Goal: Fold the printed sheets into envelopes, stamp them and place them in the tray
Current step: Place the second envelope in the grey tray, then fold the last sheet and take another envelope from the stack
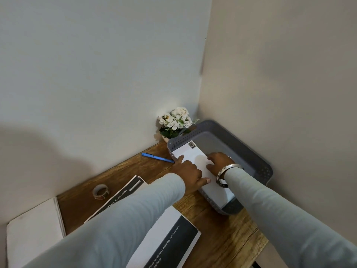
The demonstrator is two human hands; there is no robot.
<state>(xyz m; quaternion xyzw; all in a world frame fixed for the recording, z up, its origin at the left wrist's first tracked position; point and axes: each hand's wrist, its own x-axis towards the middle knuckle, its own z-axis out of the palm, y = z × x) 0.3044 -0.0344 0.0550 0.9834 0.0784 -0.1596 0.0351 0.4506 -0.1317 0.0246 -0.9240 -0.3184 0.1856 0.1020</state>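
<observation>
Printed sheets (185, 235) are lying nearest; left hand (188, 174) and right hand (218, 164), fingers flat, are seating the stamped envelope (193, 155) in the tray (241, 144).

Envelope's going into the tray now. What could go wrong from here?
1. The envelope seems to ride on the left rim of the tray, not flat; when the left hand and right hand let go, it may tip out.
2. The left sleeve crosses the printed sheets; pulling back could drag them.
3. The blue pen beside the left hand could get knocked.
</observation>
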